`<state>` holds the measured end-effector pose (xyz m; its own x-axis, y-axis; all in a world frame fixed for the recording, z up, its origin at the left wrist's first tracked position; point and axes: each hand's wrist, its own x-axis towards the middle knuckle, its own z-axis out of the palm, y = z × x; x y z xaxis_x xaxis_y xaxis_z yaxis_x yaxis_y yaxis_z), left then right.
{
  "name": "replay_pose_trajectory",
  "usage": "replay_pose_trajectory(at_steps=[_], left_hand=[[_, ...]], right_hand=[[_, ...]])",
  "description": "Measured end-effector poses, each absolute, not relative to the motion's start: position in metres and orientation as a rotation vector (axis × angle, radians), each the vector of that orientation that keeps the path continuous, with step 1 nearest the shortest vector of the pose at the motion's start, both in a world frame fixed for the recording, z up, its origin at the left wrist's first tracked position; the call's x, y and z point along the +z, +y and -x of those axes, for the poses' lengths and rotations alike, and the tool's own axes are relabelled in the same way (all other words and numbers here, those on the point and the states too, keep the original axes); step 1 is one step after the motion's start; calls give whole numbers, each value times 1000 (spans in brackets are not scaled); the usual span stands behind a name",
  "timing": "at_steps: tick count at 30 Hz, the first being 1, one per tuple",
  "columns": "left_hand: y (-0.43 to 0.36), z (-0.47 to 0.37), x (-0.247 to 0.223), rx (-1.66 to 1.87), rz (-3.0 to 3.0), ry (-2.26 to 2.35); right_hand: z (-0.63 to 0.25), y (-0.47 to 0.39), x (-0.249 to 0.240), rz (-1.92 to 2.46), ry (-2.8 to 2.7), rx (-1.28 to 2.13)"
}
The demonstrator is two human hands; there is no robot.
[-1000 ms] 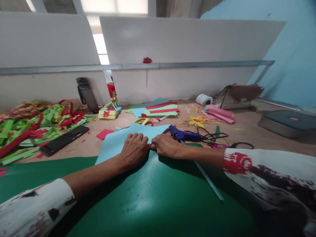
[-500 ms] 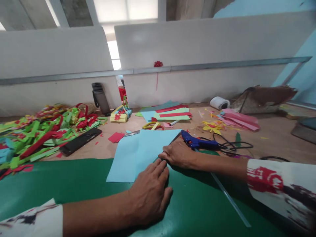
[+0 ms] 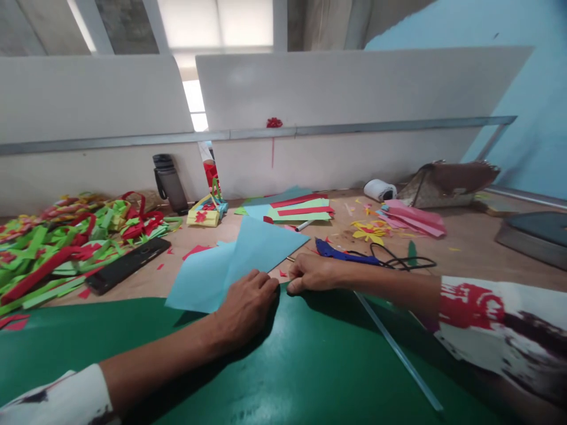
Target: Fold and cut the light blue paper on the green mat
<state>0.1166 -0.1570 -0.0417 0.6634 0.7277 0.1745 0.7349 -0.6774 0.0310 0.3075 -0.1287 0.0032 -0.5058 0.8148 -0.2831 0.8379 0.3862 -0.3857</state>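
A creased sheet of light blue paper (image 3: 261, 248) is lifted at its right part, its left half sloping down to the green mat (image 3: 266, 366). My left hand (image 3: 248, 307) is closed on the paper's lower right edge, fingers curled. Just right of it, my right hand (image 3: 312, 273) is closed, thumb against the fingers. A slim, stick-like tip (image 3: 290, 258) shows beyond its knuckles; the rest is hidden. Behind the right hand lies a blue glue gun (image 3: 343, 252) with a black cord. A clear glue stick (image 3: 398, 351) slants across the mat below my right forearm.
Cut paper strips (image 3: 66, 248) heap at the left beside a black phone (image 3: 128, 265). A dark bottle (image 3: 170, 184) stands behind. Coloured sheets (image 3: 301, 206), a yellow paper flower (image 3: 370, 231), pink paper (image 3: 416, 217), a white roll (image 3: 380, 190) and a handbag (image 3: 452, 184) line the back.
The blue paper's right part has been raised and turned off the mat. My left fingers have gone from flat to curled on it. My right hand has come away from the paper.
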Motion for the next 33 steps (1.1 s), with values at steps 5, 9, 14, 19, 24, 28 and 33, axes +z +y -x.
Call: replay_pose_trajectory(at_steps=[5, 9, 14, 19, 24, 28, 33], left_hand=[[-152, -140, -36, -158, 2781, -1415], [-145, -152, -36, -45, 2760, -1516], [-140, -152, -36, 48, 2777, -1515], [-133, -153, -35, 75, 2744, -1537], [-123, -157, -33, 60, 2723, -1557], [-117, -161, -32, 53, 2697, -1584], [-105, -164, -35, 49, 2665, -1604]], right_hand=[[-309, -131, -4, -1601, 2642, -835], [-310, -133, -10, -1557, 2693, -881], [-309, -130, -11, -1566, 2705, -789], [-306, -123, -9, -1541, 2662, -644], [-305, -113, -8, -1566, 2554, -528], [-305, -106, -8, -1592, 2514, -453], [-306, -97, -8, -1619, 2528, -368]])
